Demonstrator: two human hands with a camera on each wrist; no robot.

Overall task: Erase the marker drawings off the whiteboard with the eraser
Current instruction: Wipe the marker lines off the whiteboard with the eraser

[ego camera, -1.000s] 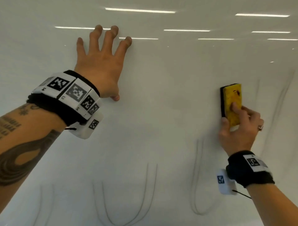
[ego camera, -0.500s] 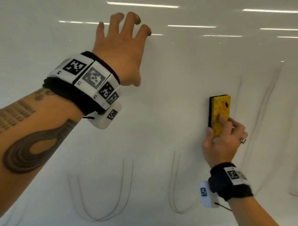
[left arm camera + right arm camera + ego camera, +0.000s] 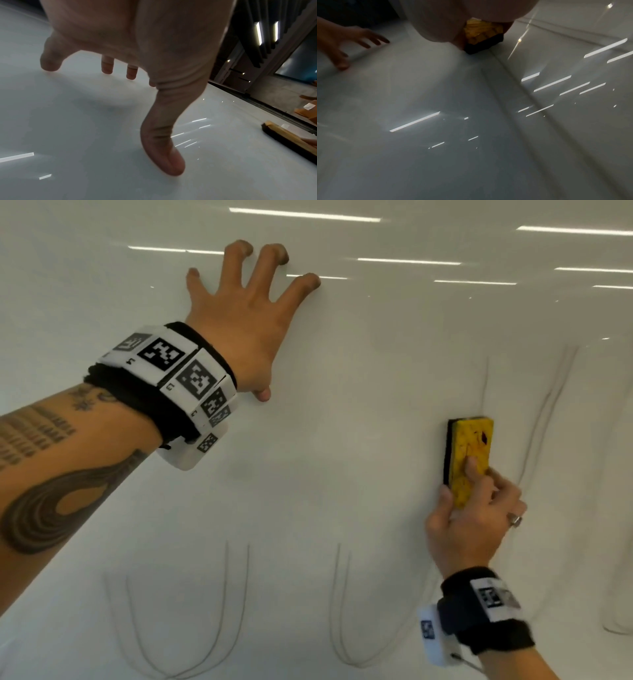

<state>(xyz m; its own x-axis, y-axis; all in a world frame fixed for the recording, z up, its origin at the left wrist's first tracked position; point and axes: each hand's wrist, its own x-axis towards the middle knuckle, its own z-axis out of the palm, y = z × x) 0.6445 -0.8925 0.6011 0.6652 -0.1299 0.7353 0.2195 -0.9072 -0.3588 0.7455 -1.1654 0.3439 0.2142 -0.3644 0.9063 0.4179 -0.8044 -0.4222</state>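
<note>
A glossy whiteboard (image 3: 342,460) fills the head view. My right hand (image 3: 472,518) grips the lower end of a yellow eraser (image 3: 469,453) with a black felt edge and holds it flat against the board at the right. Faint grey marker lines (image 3: 544,426) run up just right of the eraser, and U-shaped marker curves (image 3: 236,611) lie low on the board. My left hand (image 3: 246,323) is spread at the upper middle, its fingertips (image 3: 51,65) and thumb touching the board. The left wrist view shows the eraser (image 3: 289,142) at the right edge; the right wrist view shows the eraser (image 3: 481,35) under my palm.
Ceiling lights reflect as bright streaks (image 3: 301,215) across the top of the board. In the left wrist view the board's edge (image 3: 257,102) borders a dark room with orange seats (image 3: 305,113).
The eraser and my right hand have slid down and a little left on the board. My left hand lifted off half a second ago and now presses the board again, fingers spread.
</note>
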